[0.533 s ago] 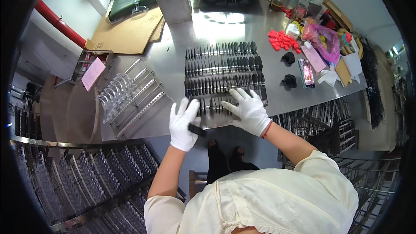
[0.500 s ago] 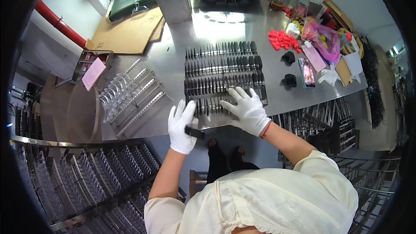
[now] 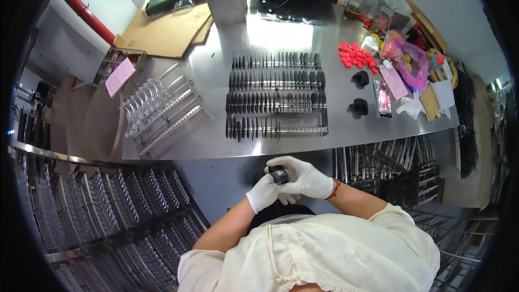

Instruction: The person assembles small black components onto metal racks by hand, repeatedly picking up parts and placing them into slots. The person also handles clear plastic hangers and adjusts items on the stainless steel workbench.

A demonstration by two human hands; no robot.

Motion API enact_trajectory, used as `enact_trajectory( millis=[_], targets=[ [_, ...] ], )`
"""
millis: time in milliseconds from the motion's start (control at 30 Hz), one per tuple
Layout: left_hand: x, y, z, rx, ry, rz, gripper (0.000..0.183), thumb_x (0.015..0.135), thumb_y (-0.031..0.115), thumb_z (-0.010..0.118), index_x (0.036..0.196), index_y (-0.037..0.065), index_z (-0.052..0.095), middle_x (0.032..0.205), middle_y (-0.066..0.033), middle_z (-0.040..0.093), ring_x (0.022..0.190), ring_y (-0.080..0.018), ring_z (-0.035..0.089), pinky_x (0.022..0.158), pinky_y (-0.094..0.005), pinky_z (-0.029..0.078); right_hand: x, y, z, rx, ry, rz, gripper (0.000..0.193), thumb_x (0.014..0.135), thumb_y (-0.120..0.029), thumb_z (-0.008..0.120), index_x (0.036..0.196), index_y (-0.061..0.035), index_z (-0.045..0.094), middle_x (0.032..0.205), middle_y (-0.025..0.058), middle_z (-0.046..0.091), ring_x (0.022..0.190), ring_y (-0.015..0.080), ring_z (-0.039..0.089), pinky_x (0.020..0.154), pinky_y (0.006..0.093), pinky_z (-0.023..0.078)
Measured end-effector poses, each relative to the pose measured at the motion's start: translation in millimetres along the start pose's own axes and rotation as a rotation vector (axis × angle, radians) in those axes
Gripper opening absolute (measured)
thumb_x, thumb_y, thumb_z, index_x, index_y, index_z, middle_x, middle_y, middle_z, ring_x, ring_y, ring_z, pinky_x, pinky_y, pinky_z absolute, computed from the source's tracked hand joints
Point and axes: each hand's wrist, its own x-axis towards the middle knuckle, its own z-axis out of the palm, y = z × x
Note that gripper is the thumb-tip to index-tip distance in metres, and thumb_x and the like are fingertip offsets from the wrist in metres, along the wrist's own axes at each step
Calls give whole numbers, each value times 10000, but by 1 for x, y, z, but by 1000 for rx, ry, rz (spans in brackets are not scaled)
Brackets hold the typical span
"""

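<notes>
My two white-gloved hands are together just off the table's near edge, around a small dark piece [image 3: 280, 176] with a shiny surface; its exact kind is not clear. My left hand [image 3: 263, 193] grips it from the left, its fingers partly hidden. My right hand [image 3: 307, 177] closes on it from the right, fingers curled over the top. Beyond them on the table stands a metal rack [image 3: 303, 130] with several rows of thin, dark, oval-ended pieces [image 3: 277, 103] standing upright. Its nearest row is filled on the left, while the right part shows bare bar.
A tilted rack [image 3: 175, 121] with clear curved pieces stands at the left of the metal table [image 3: 211, 148]. To the right lie two black clips [image 3: 359, 106], a phone [image 3: 383, 99], red pieces [image 3: 354, 55] and a pink bag [image 3: 413, 65]. Loaded racks [image 3: 124, 205] stand lower left.
Both hands have drawn back from the rack's nearest row to beyond the table edge and come together. The dark piece in my left hand is now between both hands.
</notes>
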Motion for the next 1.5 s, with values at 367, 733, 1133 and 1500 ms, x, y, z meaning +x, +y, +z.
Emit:
enact_trajectory(
  millis=[367, 733, 1133, 1500],
  targets=[
    [4, -18, 13, -1, 322, 31, 355, 1055, 243, 518, 1304, -1, 587, 960, -114, 745, 780, -141, 697, 705, -254, 540, 55, 3, -93, -195, 259, -449, 578, 806, 161, 671, 1323, -41, 508, 1313, 135, 579, 1188, 231, 618, 1045, 378, 505],
    [3, -27, 11, 0, 397, 81, 361, 1065, 240, 498, 1288, -29, 590, 991, -160, 738, 843, -206, 716, 765, -298, 570, 64, -7, -78, -1179, 409, -672, 350, 719, -162, 843, 1050, -198, 736, 1239, 141, 624, 1021, 298, 683, 867, 382, 591],
    [-14, -31, 2, 30, 503, 106, 338, 1054, 231, 530, 1288, 3, 615, 970, -122, 748, 830, -173, 713, 747, -281, 552, 25, -15, -112, -1385, 463, -673, 453, 680, -245, 875, 1113, -220, 744, 1241, 106, 675, 986, 249, 683, 831, 360, 534],
    [-34, -15, -12, 57, 615, 175, 294, 1059, 164, 510, 1252, -24, 625, 937, -108, 744, 788, -125, 692, 707, -235, 533, -15, -29, -143, -1455, 570, -458, 550, 706, -330, 849, 1221, -205, 700, 1263, 112, 670, 977, 264, 680, 853, 406, 531]
  ],
)
